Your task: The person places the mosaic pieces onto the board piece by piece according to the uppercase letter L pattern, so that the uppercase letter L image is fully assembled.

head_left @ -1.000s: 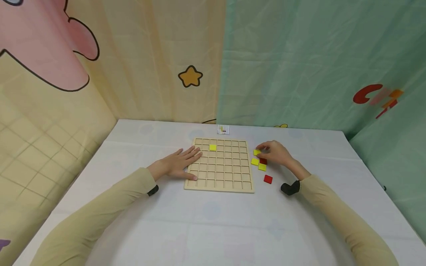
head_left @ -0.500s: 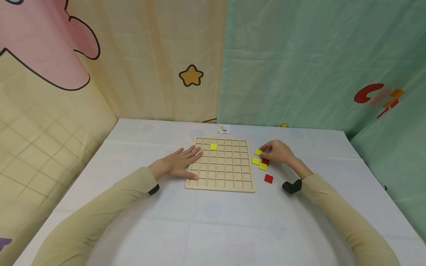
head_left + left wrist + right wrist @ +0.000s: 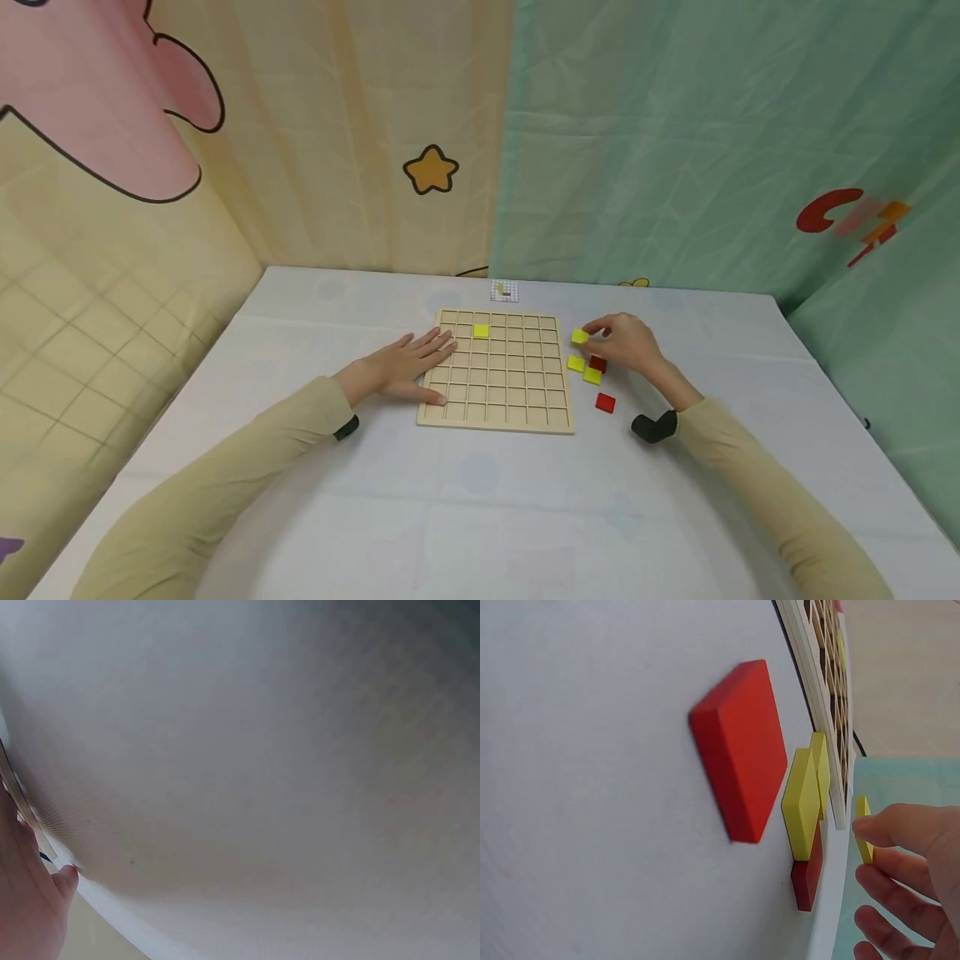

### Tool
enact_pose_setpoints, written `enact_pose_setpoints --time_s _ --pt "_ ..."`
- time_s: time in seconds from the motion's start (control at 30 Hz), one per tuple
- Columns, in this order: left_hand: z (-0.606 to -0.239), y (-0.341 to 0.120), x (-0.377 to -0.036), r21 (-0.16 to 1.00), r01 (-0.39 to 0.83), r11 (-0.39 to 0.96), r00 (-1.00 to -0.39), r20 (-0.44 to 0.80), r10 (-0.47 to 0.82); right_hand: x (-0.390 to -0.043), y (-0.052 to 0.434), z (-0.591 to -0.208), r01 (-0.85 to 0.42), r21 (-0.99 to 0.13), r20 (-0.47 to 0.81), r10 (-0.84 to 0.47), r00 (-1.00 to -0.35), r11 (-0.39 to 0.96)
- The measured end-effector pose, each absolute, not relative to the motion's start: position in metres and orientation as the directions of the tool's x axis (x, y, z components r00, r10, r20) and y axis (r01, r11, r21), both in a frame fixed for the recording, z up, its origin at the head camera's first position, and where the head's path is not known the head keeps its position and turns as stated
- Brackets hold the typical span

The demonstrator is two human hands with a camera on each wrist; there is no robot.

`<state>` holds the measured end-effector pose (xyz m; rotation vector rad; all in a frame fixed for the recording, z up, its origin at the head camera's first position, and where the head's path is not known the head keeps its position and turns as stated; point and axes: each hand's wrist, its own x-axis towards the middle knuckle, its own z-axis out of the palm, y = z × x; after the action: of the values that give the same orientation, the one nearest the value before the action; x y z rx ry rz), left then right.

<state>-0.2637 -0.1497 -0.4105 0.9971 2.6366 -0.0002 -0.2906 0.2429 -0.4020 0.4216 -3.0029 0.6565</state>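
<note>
From the head camera, the right hand (image 3: 626, 343) pinches a small yellow square tile (image 3: 580, 336) between thumb and fingers, lifted just beside the right edge of the pale wooden grid board (image 3: 497, 370). Below those fingers lie two more yellow tiles (image 3: 575, 363) and two red square tiles (image 3: 604, 402) on the white surface (image 3: 480, 500). The left hand (image 3: 408, 365) rests flat, fingers straight, on the board's left edge. One yellow tile sits in a cell (image 3: 481, 331) near the top row.

The left wrist camera shows only part of the hand (image 3: 26, 900) against the surface.

From the right wrist camera, the fingertips (image 3: 900, 829) grip the yellow tile's (image 3: 863, 829) edge, with the loose tiles beside them.
</note>
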Motion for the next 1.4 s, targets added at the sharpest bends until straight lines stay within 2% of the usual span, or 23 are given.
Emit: enact_pose_setpoints --time_s 0.5,1.0,1.4 --pt "-0.412 -0.151 -0.263 0.119 0.643 0.757 -0.704 -0.298 0.645 -0.285 0.211 -0.402 -0.345 -0.439 0.188 -0.291 -0.938 0.83" --pt "-0.409 -0.148 -0.263 0.098 0.645 0.758 -0.706 -0.302 0.64 -0.29 0.171 -0.396 -0.37 -0.48 0.183 -0.321 -0.929 0.796" --pt "-0.41 -0.15 -0.265 0.107 0.649 0.753 -0.701 -0.3 0.647 -0.295 0.136 -0.394 -0.363 -0.51 0.129 -0.348 -0.929 0.78"
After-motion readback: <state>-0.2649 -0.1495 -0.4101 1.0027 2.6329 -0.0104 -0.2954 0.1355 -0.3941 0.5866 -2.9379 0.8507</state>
